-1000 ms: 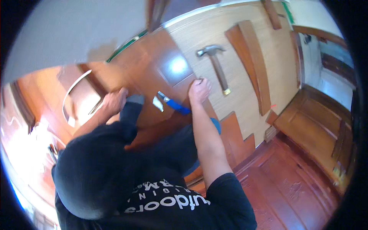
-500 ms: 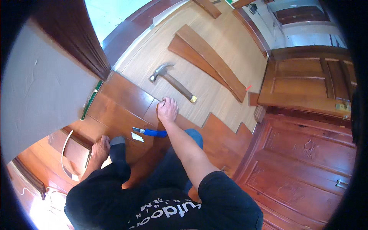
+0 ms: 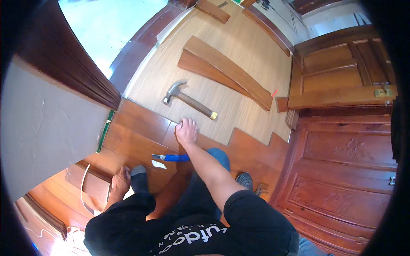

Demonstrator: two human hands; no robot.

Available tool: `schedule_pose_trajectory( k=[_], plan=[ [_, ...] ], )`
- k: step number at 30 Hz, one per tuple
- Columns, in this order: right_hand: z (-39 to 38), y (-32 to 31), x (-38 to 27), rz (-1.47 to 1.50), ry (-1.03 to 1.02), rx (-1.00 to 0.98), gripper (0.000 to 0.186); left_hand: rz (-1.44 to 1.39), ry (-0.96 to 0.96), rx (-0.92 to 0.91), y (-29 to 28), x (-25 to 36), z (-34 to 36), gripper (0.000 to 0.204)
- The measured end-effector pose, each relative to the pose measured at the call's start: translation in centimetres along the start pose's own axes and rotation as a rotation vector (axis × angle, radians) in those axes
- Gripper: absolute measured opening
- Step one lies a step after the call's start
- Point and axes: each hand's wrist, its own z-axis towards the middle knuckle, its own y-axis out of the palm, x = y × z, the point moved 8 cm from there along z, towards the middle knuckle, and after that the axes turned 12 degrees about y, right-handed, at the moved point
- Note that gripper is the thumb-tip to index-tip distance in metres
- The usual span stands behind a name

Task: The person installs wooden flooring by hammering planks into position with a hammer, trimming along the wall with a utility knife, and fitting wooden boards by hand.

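Note:
My right hand (image 3: 186, 131) rests at the front edge of the laid reddish-brown floorboards (image 3: 143, 121). Its fingers are curled down, and their tips are hidden. Just beyond it, a claw hammer (image 3: 192, 102) with a wooden handle lies on the pale wood-grain surface (image 3: 145, 85). My left hand (image 3: 121, 179) is down low beside my sock-covered foot (image 3: 139, 173), fingers bunched, next to a board offcut (image 3: 92, 183). Whatever either hand might hold does not show. Between the hands lie a blue-handled utility knife (image 3: 173, 158) and a white scrap (image 3: 158, 164).
Two loose planks (image 3: 226, 70) lie crossed beyond the hammer. A carved red wooden door (image 3: 337, 162) and a brown door (image 3: 337, 81) stand on the right. At left is a white wall (image 3: 60, 111) with a dark door frame (image 3: 77, 55). Another short board (image 3: 213, 10) lies far off.
The whole view has shifted, so the floor and the doors sit differently in it. Both hands keep their places relative to the boards. My shoe now shows beside my right forearm.

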Motion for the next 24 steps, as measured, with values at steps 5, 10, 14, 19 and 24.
schedule_pose_trajectory(
  k=[5, 10, 14, 19, 24],
  plan=[
    [-0.1, 0.0, 0.5, -0.013, 0.011, 0.005, 0.016, -0.005, -0.017, -0.009, 0.4, -0.1, 0.3, 0.015],
    [-0.5, 2.1, -0.3, -0.187, 0.120, -0.221, 0.024, -0.042, 0.032, 0.021, 1.9, -2.6, -1.4, 0.018],
    [0.7, 0.5, 1.2, -0.169, 0.041, -0.061, 0.026, -0.101, -0.072, -0.085, -0.3, 0.5, 0.7, 0.020],
    [0.4, 0.8, -0.3, -0.107, -0.056, 0.003, 0.026, -0.117, 0.027, 0.079, -0.9, 0.0, -0.2, 0.020],
    [0.0, 1.2, -0.1, -0.101, -0.043, 0.000, 0.025, -0.097, -0.013, 0.021, -0.1, -0.5, -0.4, 0.019]
  ],
)
